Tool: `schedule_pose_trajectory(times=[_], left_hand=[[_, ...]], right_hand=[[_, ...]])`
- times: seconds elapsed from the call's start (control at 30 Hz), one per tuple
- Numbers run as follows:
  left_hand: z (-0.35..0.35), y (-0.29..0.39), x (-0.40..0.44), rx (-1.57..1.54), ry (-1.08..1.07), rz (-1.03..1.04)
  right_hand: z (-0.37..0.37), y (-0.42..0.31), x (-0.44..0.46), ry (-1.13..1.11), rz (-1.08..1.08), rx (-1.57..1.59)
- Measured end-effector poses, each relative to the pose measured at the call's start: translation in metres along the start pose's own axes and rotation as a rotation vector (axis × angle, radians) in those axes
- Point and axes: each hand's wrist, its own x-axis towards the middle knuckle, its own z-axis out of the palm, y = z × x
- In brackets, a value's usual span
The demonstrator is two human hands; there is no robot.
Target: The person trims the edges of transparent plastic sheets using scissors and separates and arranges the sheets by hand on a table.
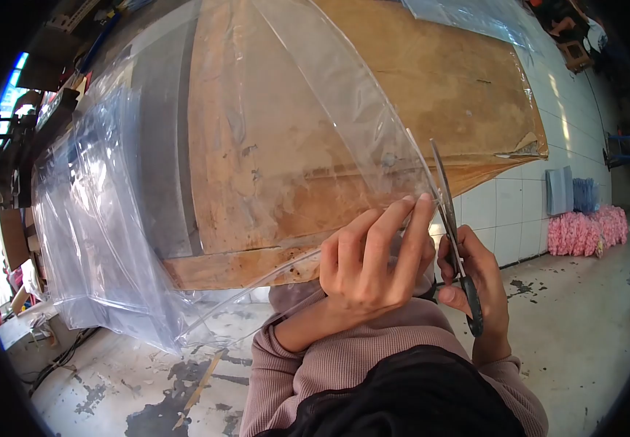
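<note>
Clear plastic sheeting [293, 124] lies over the brown-covered table [460, 95], and its edge runs up from my hands toward the top of the view. My left hand [377, 255] holds the sheet's edge near the table's front side, its fingertips pressed on the plastic. In my right hand [479, 277] are scissors [451, 211] with black handles. Their blades point up and away from me, slightly apart, beside the plastic edge and close to my left fingertips. Part of my left thumb is hidden.
More clear plastic [92, 233] hangs over the table's left side. Another plastic piece [468, 22] lies at the far edge. Pink bundles [588, 231] and bluish packs [571, 191] stand by the tiled wall at the right. Cables [60, 362] lie on the floor at left.
</note>
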Motion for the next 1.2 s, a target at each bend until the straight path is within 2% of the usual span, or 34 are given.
schedule_pose_trajectory(times=[0.57, 1.2], left_hand=[[0.0048, -0.0040, -0.0054, 0.067, 0.048, 0.078], [0.0021, -0.0052, -0.0033, 0.061, 0.012, 0.097]], right_hand=[[0.0001, -0.0086, 0.0076, 0.033, 0.106, 0.057], [-0.0031, -0.0072, 0.0071, 0.040, 0.061, -0.032]])
